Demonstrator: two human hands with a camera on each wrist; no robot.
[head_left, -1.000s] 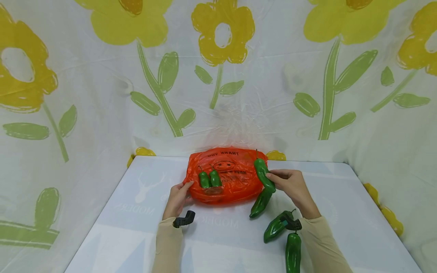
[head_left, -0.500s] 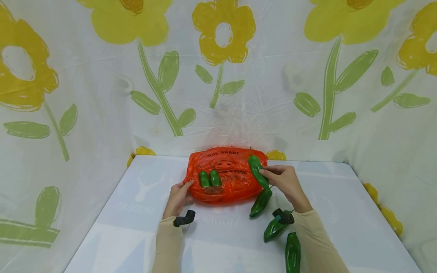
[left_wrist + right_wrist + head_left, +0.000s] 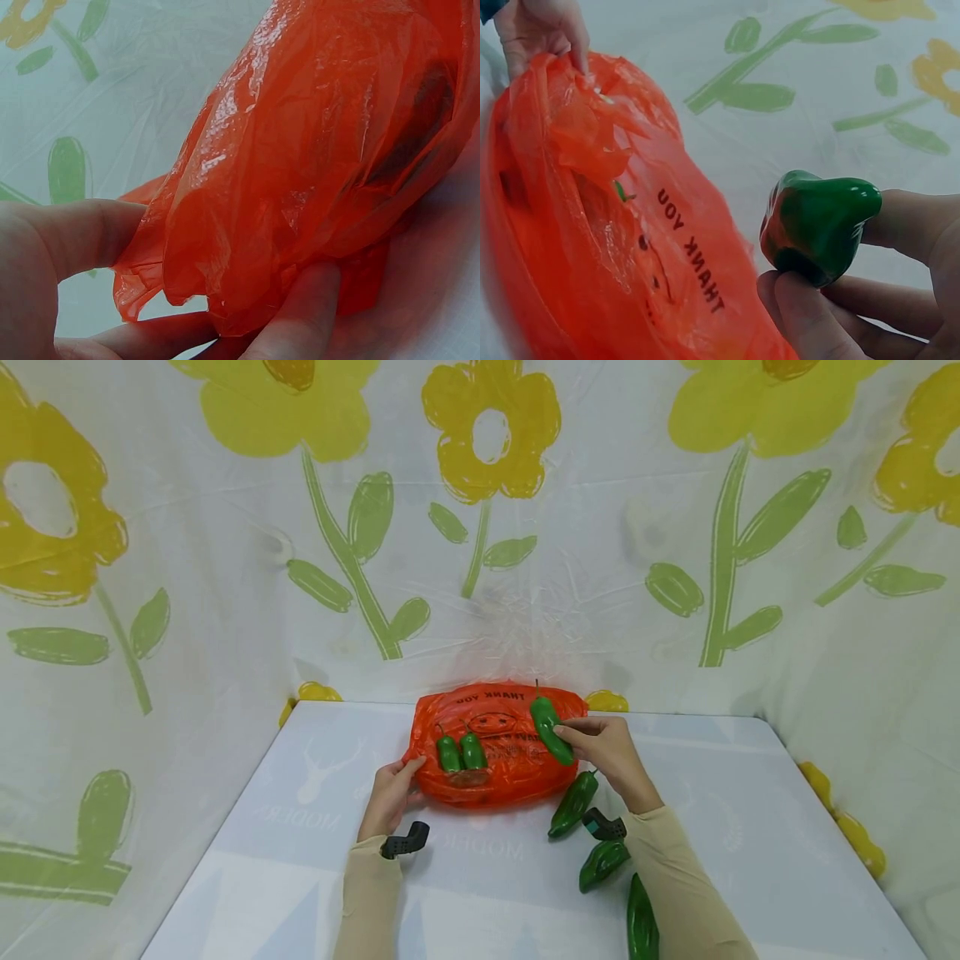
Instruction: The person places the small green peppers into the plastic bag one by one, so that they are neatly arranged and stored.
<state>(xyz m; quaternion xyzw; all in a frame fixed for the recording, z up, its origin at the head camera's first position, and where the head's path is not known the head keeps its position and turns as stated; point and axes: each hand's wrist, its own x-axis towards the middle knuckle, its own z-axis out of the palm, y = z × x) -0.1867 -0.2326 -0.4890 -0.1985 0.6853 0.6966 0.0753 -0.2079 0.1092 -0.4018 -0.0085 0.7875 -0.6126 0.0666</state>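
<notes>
At the far side of the table a red plastic bag (image 3: pixel 517 785) lies on its side, printed "THANK YOU". Two green peppers (image 3: pixel 448 753) sit at its opening, stems up. My left hand (image 3: pixel 386 793) grips the bag's left edge; in the left wrist view its fingers (image 3: pixel 300 315) pinch the crinkled plastic. A dark long shape shows through the bag there. Over the bag's right part, my right hand (image 3: pixel 611 752) pinches another green pepper (image 3: pixel 549 727) by its lower half, stem upward. In the right wrist view this pepper (image 3: pixel 817 225) shows its blunt tip, held between thumb and fingers.
On the white table (image 3: pixel 300 860), three more green peppers lie to the right: one near the bag (image 3: pixel 573 806), one closer to me (image 3: pixel 603 864), one at the front (image 3: pixel 642 920), partly behind my right sleeve. A flowered curtain (image 3: pixel 585 568) encloses the back and sides.
My right hand has carried its pepper leftward and slightly up, from the bag's right edge to over the bag. The left hand and the bag have stayed in place.
</notes>
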